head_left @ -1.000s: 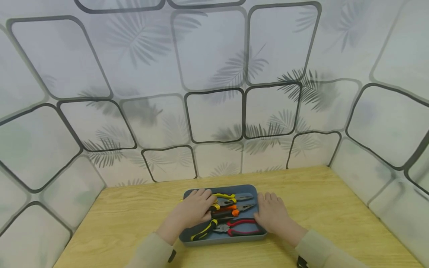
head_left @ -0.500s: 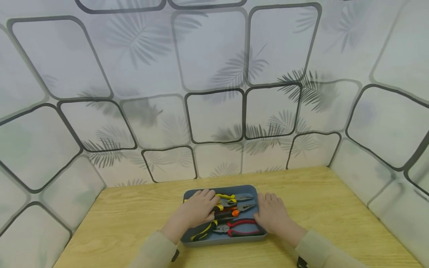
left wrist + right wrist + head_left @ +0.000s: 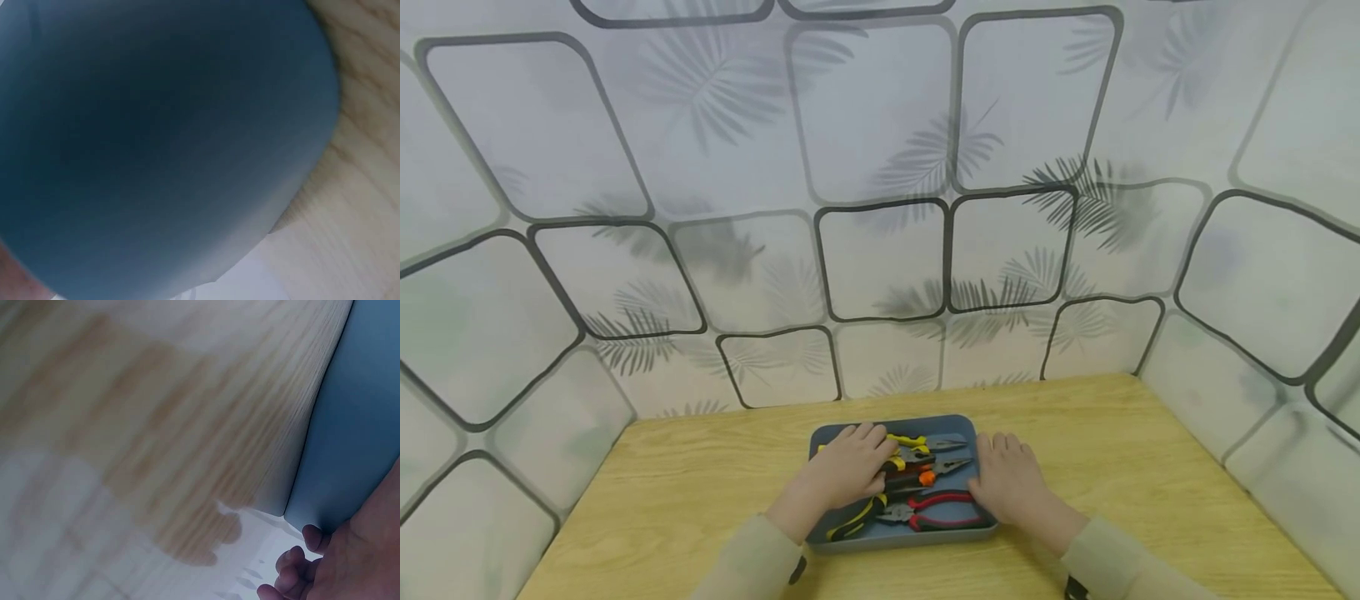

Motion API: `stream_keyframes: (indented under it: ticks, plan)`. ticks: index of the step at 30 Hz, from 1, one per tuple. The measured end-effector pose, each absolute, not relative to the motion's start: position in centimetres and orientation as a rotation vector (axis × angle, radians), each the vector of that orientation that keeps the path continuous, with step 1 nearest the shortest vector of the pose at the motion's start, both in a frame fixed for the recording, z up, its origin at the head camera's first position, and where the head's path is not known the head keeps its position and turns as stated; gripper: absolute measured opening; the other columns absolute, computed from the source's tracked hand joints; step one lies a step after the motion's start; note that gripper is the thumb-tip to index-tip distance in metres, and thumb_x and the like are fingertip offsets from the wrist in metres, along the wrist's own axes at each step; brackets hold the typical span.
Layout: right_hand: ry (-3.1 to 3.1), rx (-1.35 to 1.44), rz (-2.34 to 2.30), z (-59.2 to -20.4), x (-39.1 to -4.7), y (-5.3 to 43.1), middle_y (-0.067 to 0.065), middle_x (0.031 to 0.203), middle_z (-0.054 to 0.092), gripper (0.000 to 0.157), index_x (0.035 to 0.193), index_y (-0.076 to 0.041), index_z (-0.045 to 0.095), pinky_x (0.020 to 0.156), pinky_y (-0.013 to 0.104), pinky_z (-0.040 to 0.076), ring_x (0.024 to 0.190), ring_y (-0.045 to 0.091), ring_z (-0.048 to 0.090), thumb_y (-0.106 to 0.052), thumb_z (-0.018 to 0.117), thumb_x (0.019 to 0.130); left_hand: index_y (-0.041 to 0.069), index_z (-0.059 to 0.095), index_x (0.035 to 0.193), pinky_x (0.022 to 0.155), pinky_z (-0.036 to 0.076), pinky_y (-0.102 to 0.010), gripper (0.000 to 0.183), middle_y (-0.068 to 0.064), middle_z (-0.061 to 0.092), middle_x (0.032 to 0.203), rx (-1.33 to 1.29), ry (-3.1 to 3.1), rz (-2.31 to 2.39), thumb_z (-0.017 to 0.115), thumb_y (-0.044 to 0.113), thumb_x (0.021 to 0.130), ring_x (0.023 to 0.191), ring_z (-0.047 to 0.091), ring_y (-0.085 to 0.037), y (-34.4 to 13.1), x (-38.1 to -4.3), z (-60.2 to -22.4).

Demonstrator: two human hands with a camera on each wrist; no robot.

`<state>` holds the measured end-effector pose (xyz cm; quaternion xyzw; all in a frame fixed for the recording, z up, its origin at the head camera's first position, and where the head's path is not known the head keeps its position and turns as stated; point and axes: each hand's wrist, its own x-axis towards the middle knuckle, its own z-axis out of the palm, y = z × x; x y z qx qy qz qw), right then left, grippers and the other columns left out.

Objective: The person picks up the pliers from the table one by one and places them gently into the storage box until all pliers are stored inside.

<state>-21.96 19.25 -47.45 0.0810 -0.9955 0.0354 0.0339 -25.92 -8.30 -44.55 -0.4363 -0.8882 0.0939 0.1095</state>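
Note:
A blue-grey tray (image 3: 898, 544) of pliers sits on the table. My left hand (image 3: 850, 467) reaches over its left half and grips pliers (image 3: 916, 456) with yellow-and-black handles, their metal head showing past the fingers. Its grip is mostly hidden under the back of the hand. On the right, my right hand (image 3: 1011, 479) holds the tray's side, thumb over the rim and fingers outside. The right wrist view shows those fingers (image 3: 294, 569) beside the tray wall (image 3: 350, 419). In the left wrist view the tray's outer wall (image 3: 187, 144) fills most of the picture.
Red-handled pliers (image 3: 943, 510), orange-and-black pliers (image 3: 927, 478) and other yellow-and-black pliers (image 3: 859, 518) lie in the tray, along with yellow-handled long-nose pliers (image 3: 947, 444) at the back. A wood-grain table (image 3: 700, 483) meets a patterned wall covering (image 3: 887, 258) behind.
My left hand has shifted slightly right, and the yellow-and-black pliers under it have slid right along with it. My right hand and the tray stay nearly still.

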Motion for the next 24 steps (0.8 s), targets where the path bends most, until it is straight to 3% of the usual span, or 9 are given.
stream_keyframes:
  ticks: [19, 24]
  plan:
    - [-3.075, 0.249, 0.099, -47.58, -22.08, 19.32, 0.016, 0.097, 0.052, 0.041, 0.113, 0.000, 0.053, 0.082, 0.051, 0.047, 0.091, 0.031, 0.050, -0.034, 0.069, 0.096, 0.020, 0.063, 0.116, 0.089, 0.051, -0.033, 0.018, 0.002, 0.055, 0.103, -1.281, -2.590, 0.308, 0.066, 0.034, 0.103, 0.095, 0.053, -0.017, -7.81, -26.24, -44.62]
    - [-3.067, 0.241, 0.081, -47.82, -22.15, 19.26, 0.017, 0.098, 0.053, 0.042, 0.114, 0.000, 0.053, 0.085, 0.052, 0.048, 0.093, 0.033, 0.053, -0.034, 0.070, 0.096, 0.019, 0.064, 0.124, 0.095, 0.053, -0.035, 0.024, 0.001, 0.058, 0.111, -1.279, -2.615, 0.280, 0.066, 0.033, 0.104, 0.103, 0.058, -0.017, -7.66, -26.13, -44.35]
